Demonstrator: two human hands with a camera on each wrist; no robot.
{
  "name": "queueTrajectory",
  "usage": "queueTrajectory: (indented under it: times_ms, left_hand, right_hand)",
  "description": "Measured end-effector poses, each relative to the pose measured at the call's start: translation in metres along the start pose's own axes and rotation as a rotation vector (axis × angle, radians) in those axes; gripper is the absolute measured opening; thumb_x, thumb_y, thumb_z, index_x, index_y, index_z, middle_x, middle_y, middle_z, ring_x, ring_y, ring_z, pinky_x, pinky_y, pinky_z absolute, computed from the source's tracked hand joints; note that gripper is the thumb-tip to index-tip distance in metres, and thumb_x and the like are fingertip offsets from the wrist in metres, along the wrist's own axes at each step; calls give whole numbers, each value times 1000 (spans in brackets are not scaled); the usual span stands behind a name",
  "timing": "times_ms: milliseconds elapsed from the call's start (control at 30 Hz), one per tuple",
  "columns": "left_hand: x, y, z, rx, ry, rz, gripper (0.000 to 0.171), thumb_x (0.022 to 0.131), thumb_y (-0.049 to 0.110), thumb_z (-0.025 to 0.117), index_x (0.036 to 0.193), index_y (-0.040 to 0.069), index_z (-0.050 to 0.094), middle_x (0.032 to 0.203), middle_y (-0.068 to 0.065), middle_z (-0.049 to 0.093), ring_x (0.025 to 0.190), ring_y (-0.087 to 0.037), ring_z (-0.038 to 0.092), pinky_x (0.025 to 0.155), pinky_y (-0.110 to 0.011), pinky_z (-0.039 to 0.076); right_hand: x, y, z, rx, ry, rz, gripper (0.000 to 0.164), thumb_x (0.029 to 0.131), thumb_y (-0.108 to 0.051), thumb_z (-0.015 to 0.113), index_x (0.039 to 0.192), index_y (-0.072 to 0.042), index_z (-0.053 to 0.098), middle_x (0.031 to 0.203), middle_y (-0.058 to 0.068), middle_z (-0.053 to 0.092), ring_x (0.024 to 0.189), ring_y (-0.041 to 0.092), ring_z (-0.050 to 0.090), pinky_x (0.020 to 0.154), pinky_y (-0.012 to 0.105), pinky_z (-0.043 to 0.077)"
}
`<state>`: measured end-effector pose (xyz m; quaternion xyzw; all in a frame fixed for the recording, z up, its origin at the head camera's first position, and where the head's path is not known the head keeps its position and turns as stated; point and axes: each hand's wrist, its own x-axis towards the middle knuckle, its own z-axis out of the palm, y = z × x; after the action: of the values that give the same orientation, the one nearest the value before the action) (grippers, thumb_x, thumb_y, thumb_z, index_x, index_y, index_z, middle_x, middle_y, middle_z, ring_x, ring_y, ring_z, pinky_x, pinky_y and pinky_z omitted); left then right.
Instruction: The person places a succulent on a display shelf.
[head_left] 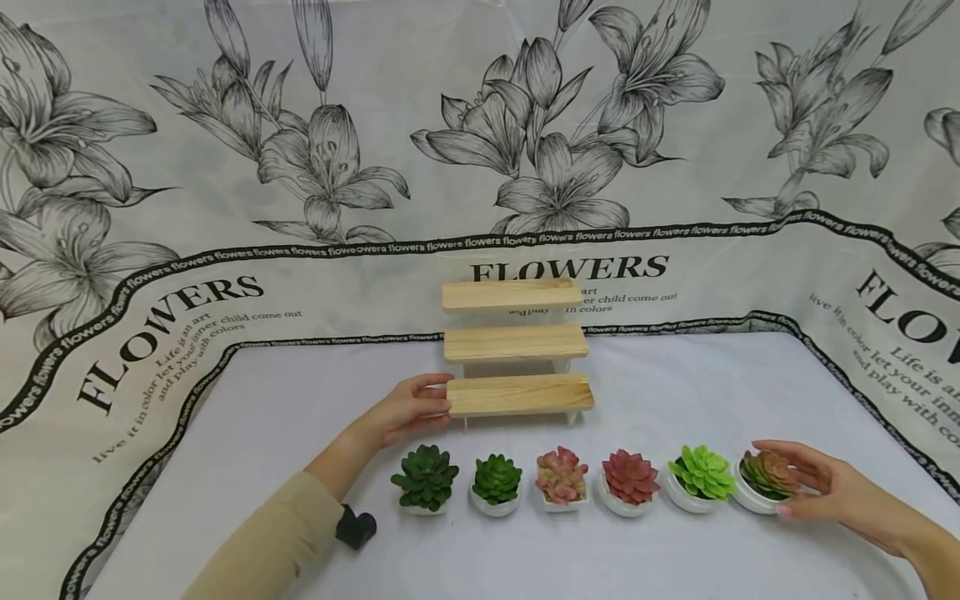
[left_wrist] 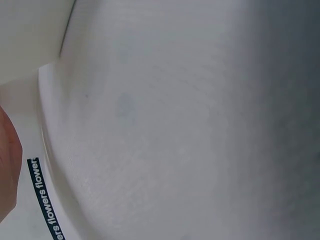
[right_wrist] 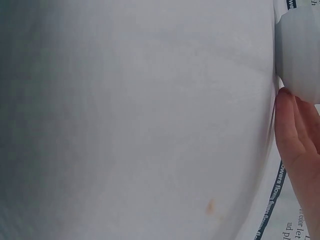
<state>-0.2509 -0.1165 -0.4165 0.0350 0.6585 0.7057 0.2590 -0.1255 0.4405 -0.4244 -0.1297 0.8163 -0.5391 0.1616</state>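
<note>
A three-tier stand with pale wooden shelves (head_left: 520, 395) on clear supports stands at the back middle of the table. At the left end of its lowest shelf is my left hand (head_left: 408, 410), its fingertips right at the edge. My right hand (head_left: 836, 492) holds the rightmost potted succulent (head_left: 770, 475), reddish-green in a round white pot, with thumb in front and fingers behind. The right wrist view shows fingertips (right_wrist: 286, 100) against the white pot (right_wrist: 300, 55). In the left wrist view only a sliver of the left hand (left_wrist: 7, 165) appears.
To the left of the held plant runs a row of potted succulents: bright green (head_left: 702, 472), red (head_left: 631, 477), pink (head_left: 562, 476), and two dark green ones (head_left: 497, 479). A black strap piece (head_left: 356, 528) lies by the left sleeve (head_left: 277, 533). Flower-printed cloth (head_left: 360, 283) hangs behind.
</note>
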Motion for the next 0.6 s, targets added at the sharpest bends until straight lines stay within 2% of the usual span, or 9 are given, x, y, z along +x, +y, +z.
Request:
queueTrajectory:
  times_ms: [367,600]
  left_hand:
    - [-1,1,3,2,8,-12,57,88,-4,58,141,0,36,126,-22,46,95,-22,59,85,-32,53]
    - [0,0,3,-8,21,-4,56,88,-6,57,140,0,37,126,-22,47,96,-22,59,86,-33,53]
  right_hand:
    - [2,-2,3,-11,-20,45,64,83,3,63,140,-7,37,121,-34,47,106,-21,36,77,8,43]
    - [3,-3,3,9,-38,31,59,84,4,62,138,-10,42,121,-31,49,107,-18,40,77,9,44]
